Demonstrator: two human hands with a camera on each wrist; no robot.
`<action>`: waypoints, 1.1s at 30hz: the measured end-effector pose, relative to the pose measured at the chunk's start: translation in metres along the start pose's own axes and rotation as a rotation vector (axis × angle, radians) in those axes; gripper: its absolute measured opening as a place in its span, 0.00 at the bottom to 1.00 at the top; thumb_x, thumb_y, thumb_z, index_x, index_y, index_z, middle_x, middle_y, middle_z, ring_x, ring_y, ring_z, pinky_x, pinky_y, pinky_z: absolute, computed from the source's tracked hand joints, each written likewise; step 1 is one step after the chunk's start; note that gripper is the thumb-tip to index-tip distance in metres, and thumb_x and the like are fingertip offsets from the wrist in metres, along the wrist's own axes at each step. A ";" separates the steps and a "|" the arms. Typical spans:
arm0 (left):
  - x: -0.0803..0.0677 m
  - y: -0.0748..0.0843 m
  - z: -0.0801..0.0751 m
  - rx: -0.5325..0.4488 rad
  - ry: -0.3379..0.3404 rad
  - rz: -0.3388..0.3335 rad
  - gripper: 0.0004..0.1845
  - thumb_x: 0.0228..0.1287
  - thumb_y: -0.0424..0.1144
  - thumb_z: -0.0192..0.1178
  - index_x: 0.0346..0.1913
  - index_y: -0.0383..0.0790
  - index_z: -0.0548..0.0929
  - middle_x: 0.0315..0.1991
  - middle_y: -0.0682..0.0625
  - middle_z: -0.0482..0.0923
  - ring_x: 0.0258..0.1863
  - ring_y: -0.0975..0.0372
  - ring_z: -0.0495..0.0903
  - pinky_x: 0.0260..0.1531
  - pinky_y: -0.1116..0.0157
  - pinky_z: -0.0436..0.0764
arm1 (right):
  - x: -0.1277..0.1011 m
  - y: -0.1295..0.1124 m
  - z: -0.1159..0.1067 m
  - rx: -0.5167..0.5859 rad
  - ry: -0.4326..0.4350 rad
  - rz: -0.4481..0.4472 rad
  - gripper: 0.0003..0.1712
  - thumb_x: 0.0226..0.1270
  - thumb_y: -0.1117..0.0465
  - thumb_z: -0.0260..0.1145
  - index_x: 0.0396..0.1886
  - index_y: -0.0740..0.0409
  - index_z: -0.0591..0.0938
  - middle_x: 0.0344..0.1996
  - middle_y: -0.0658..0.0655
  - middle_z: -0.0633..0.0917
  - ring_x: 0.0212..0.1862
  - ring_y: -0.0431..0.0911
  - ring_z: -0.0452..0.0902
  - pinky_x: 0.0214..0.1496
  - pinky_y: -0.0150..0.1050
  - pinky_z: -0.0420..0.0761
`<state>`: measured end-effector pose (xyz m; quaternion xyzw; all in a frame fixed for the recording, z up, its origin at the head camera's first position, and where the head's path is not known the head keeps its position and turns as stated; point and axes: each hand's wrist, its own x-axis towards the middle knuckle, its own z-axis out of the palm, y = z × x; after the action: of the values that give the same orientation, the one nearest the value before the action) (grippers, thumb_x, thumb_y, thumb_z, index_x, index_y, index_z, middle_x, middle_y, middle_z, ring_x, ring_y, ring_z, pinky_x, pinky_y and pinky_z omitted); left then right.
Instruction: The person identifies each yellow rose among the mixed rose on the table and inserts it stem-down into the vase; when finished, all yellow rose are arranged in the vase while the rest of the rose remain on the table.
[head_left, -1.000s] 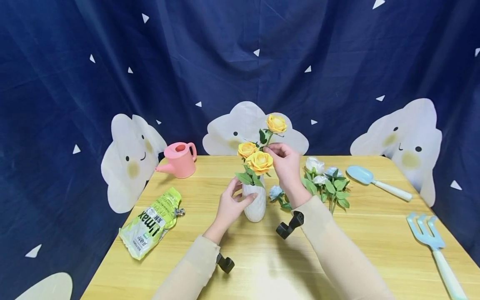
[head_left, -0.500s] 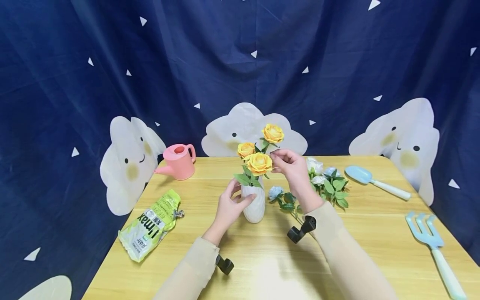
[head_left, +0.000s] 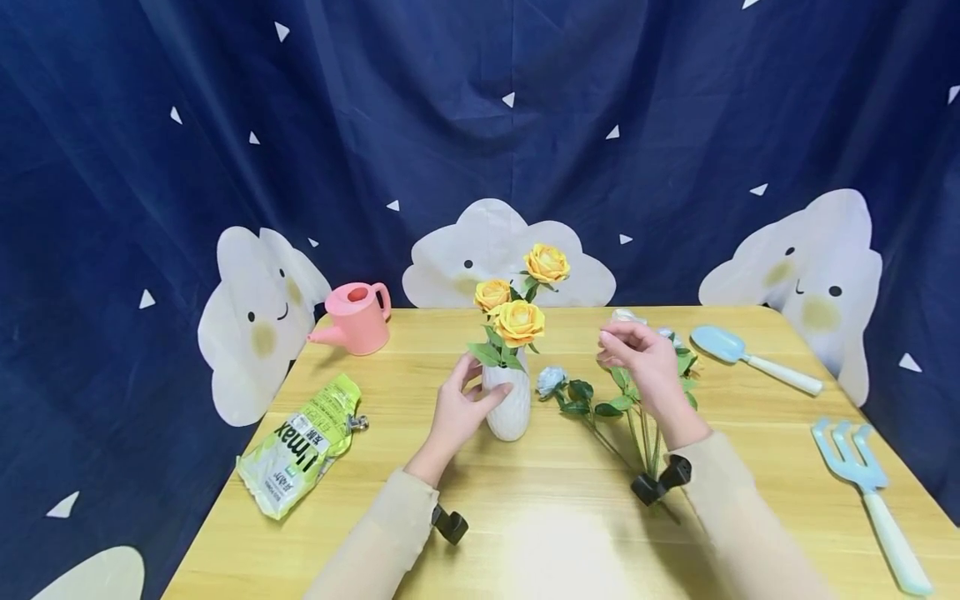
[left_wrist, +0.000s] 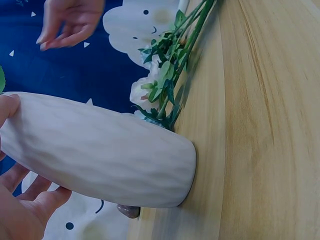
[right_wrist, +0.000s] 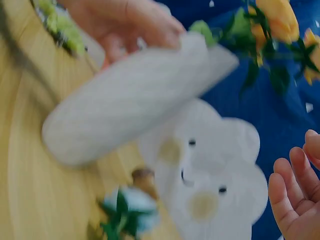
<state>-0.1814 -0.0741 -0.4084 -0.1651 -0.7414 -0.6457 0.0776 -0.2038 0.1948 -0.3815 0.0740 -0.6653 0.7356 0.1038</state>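
Observation:
A white ribbed vase (head_left: 510, 412) stands upright on the wooden table (head_left: 525, 533) with three yellow roses (head_left: 519, 323) in it. My left hand (head_left: 480, 392) grips the vase from the left, thumb in front and fingers behind; the left wrist view shows the vase (left_wrist: 100, 150) against my fingers (left_wrist: 30, 192). My right hand (head_left: 611, 350) hovers to the right of the vase with fingers loosely curled and holds nothing. It hangs over a bunch of pale blue and white flowers (head_left: 577, 396) lying on the table. The right wrist view, blurred, shows the vase (right_wrist: 125, 100) and my relaxed fingers (right_wrist: 295, 200).
A pink watering can (head_left: 358, 318) stands at the back left. A green bag (head_left: 303, 446) lies near the left edge. A pale blue trowel (head_left: 742, 358) and a hand rake (head_left: 862, 483) lie at the right. A dark blue curtain with clouds hangs behind.
My right hand has let go of the yellow rose stem and moved right and down, over the flowers on the table. The left hand has kept its grip on the vase.

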 end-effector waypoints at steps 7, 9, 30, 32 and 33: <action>0.000 0.002 0.001 0.007 0.003 0.022 0.29 0.55 0.33 0.67 0.61 0.40 0.70 0.54 0.40 0.73 0.55 0.49 0.71 0.52 0.53 0.74 | -0.004 0.050 -0.062 0.060 -0.020 -0.020 0.13 0.59 0.61 0.68 0.42 0.63 0.82 0.31 0.52 0.83 0.29 0.44 0.81 0.31 0.35 0.81; -0.001 0.003 0.001 0.008 -0.005 0.023 0.29 0.55 0.33 0.67 0.61 0.40 0.70 0.54 0.40 0.73 0.55 0.49 0.71 0.52 0.54 0.74 | -0.016 0.046 -0.070 0.046 0.003 -0.001 0.14 0.59 0.63 0.68 0.43 0.65 0.81 0.31 0.52 0.84 0.29 0.45 0.81 0.31 0.35 0.82; 0.007 -0.033 0.003 -0.001 0.024 0.020 0.31 0.52 0.45 0.70 0.60 0.54 0.71 0.53 0.49 0.73 0.54 0.57 0.72 0.51 0.59 0.75 | -0.067 0.063 -0.109 -0.202 0.145 0.441 0.20 0.64 0.67 0.61 0.50 0.78 0.70 0.27 0.56 0.83 0.26 0.46 0.81 0.31 0.40 0.83; 0.007 -0.033 0.002 -0.002 0.026 0.021 0.30 0.52 0.45 0.70 0.60 0.55 0.71 0.53 0.49 0.73 0.54 0.57 0.72 0.51 0.58 0.75 | -0.064 0.067 -0.110 -0.203 0.144 0.491 0.21 0.66 0.66 0.60 0.52 0.78 0.68 0.27 0.55 0.82 0.26 0.45 0.80 0.32 0.40 0.83; 0.007 -0.034 0.002 -0.001 0.027 0.020 0.30 0.52 0.45 0.70 0.60 0.55 0.71 0.53 0.49 0.73 0.54 0.57 0.72 0.51 0.58 0.75 | -0.062 0.069 -0.110 -0.201 0.146 0.513 0.22 0.66 0.66 0.59 0.52 0.78 0.67 0.27 0.54 0.82 0.26 0.44 0.80 0.32 0.40 0.83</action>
<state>-0.1994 -0.0748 -0.4376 -0.1639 -0.7384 -0.6474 0.0939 -0.1583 0.2948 -0.4749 -0.1606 -0.7225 0.6717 -0.0316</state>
